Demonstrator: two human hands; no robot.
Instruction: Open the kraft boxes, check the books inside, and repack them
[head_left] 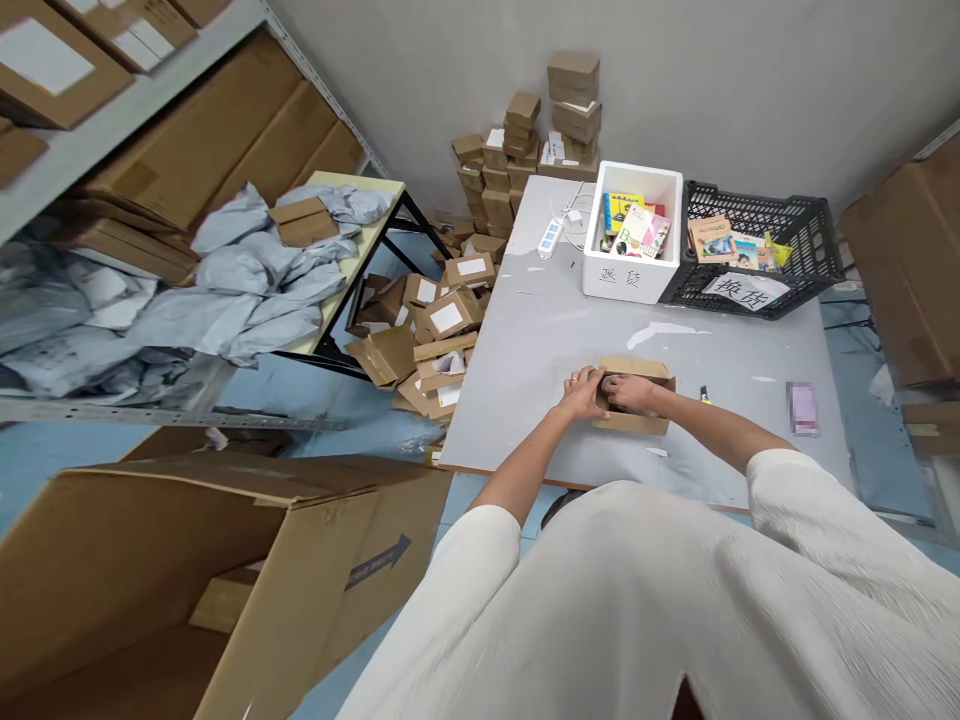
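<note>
A small open cardboard box [634,425] lies on the grey table [517,390] in front of me, its long flaps folded out. My left hand [583,394] grips the left end of this box, fingers curled at its edge. Inside the box is my right hand [631,394], its fingers bent around something dark and small that I cannot make out. What looks like clear plastic lies by the left hand. Right of the box is a small yellow-and-black cutter [705,395].
A white foam box [630,280] and a black plastic crate [802,285], both holding booklets, stand at the table's back. A power strip [551,238] lies left of them. Cardboard boxes [450,315] heap on the floor; grey parcels [247,280] and a large open carton [360,560] are at left.
</note>
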